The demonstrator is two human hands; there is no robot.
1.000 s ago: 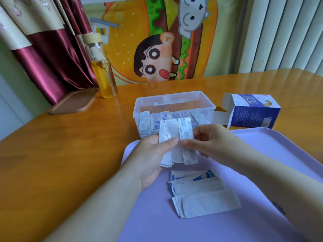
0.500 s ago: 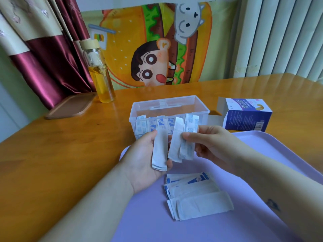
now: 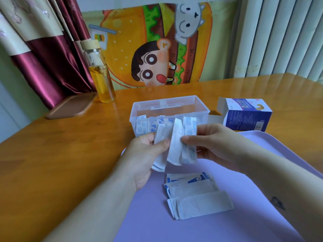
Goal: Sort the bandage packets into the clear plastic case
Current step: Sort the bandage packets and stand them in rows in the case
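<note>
My left hand grips a small stack of white bandage packets just in front of the clear plastic case. My right hand pinches two more packets, one plain white and one with blue print, right beside the left stack. The case stands open on the table with several packets upright along its near wall. A loose pile of packets lies on the purple tray below my hands.
A blue and white bandage box stands open to the right of the case. At the back left, a glass bottle of yellow liquid stands next to a brown lid. The wooden table extends left.
The packets were held as one bunch, then split between my hands. Now both hands have come back close together and sit a little higher, near the case's front wall.
</note>
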